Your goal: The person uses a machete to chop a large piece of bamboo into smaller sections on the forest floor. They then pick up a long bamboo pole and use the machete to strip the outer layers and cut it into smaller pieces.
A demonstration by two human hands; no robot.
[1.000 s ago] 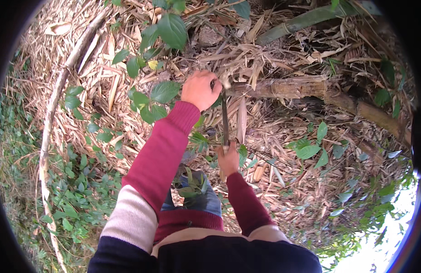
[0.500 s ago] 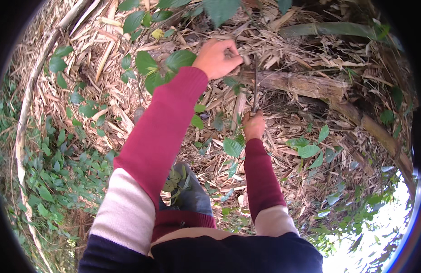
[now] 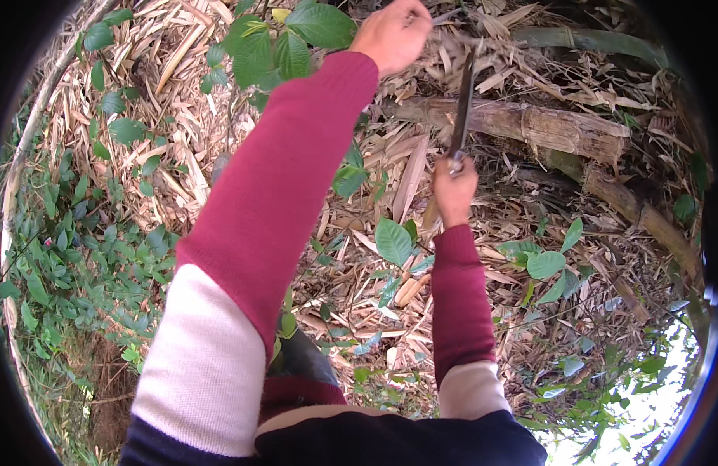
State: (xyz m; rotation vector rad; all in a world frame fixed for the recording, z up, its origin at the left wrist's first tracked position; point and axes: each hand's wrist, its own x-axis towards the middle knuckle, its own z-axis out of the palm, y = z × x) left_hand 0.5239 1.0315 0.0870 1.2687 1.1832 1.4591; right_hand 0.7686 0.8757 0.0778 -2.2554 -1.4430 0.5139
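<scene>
My left hand (image 3: 394,35) is stretched out to the far side, fingers curled closed. What they hold, if anything, I cannot make out; a thin greyish strip shows just beyond the fingertips. In my right hand (image 3: 455,189) is the handle of a machete (image 3: 464,101), its long dark blade pointing away from me. The blade's tip is close to the dry litter, right of my left hand. Part of the blade passes in front of a split, weathered bamboo stem (image 3: 545,128). Broad green leaves (image 3: 293,46) stand just left of my left wrist.
Dry bamboo sheaths and leaves (image 3: 405,179) cover the ground. A greenish bamboo stem (image 3: 592,39) lies at the far right, and a bent brown one (image 3: 646,213) curves down the right side. A long pale stick (image 3: 16,179) runs along the left. Small seedlings (image 3: 545,264) grow between.
My left hand has moved farther away and slightly right, still closed. The machete has shifted right and tilted, so more of its blade shows. The whole view has also shifted.
</scene>
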